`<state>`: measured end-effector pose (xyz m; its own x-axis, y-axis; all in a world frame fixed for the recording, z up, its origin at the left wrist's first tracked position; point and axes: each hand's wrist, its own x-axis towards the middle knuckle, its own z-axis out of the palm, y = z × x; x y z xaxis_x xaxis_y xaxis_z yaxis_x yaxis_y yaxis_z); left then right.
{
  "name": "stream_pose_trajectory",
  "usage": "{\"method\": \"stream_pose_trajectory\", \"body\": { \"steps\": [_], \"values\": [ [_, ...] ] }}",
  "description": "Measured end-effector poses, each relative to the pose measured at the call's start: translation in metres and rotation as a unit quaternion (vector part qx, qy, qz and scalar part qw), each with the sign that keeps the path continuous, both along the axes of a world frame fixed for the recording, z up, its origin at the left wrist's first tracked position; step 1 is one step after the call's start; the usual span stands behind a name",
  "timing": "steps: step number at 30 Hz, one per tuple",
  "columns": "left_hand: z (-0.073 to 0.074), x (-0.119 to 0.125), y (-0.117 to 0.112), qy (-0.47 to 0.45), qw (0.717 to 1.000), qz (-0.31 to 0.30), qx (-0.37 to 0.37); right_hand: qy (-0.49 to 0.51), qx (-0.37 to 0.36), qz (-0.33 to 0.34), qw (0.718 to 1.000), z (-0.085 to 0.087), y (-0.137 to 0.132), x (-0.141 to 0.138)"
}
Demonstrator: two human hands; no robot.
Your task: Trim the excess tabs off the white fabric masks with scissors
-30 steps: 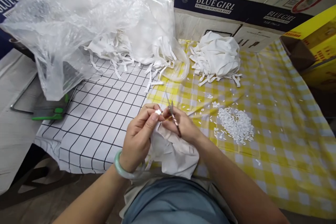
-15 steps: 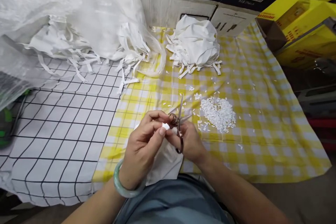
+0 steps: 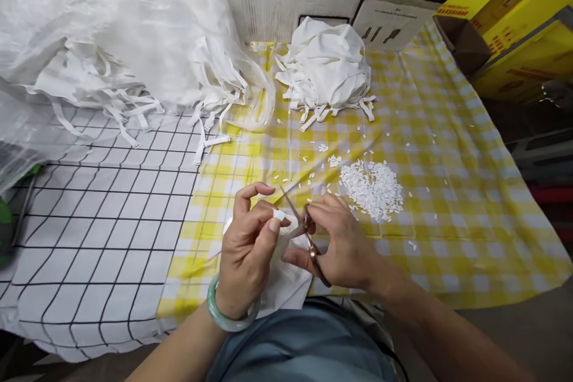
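My left hand [image 3: 250,245] pinches the end of a white strap [image 3: 279,214] between thumb and fingers, its index finger raised. The strap seems to belong to the white fabric piece [image 3: 286,280] hanging below over the table edge. In my right hand [image 3: 344,242] is a pair of scissors [image 3: 308,228], fingers through the handles. Its blades stand apart, pointing up and left, close to the strap end. Beyond my right hand lies a heap of small white clippings [image 3: 373,191], with more bits scattered around it.
A pile of white strapped fabric pieces [image 3: 329,65] sits at the back, before a beer carton [image 3: 286,9]. More such pieces spill from a clear plastic bag [image 3: 147,24] at left. Yellow boxes [image 3: 528,42] stand at right. A yellow checked cloth [image 3: 456,191] covers the table.
My right hand has moved slightly right, and the scissors have turned so their blades spread toward the strap end. My left index finger has lifted. The view has shifted a little.
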<state>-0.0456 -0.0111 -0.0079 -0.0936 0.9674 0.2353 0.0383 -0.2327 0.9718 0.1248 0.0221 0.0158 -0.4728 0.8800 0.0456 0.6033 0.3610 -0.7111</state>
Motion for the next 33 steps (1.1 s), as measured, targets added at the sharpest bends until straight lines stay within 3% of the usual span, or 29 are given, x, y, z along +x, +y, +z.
{"method": "stream_pose_trajectory", "body": {
  "steps": [8, 14, 33],
  "values": [
    [-0.005, 0.007, -0.002, -0.006, 0.999, -0.032, -0.017, -0.037, 0.032, 0.008, 0.999, -0.003, -0.003, 0.001],
    [-0.003, 0.009, 0.000, 0.028, 0.999, -0.045, -0.011, -0.025, 0.015, 0.004, 1.000, -0.002, -0.001, 0.002],
    [-0.007, 0.014, -0.001, 0.007, 0.998, -0.050, -0.030, -0.012, -0.005, -0.015, 1.000, -0.008, -0.003, 0.006]
  ]
}}
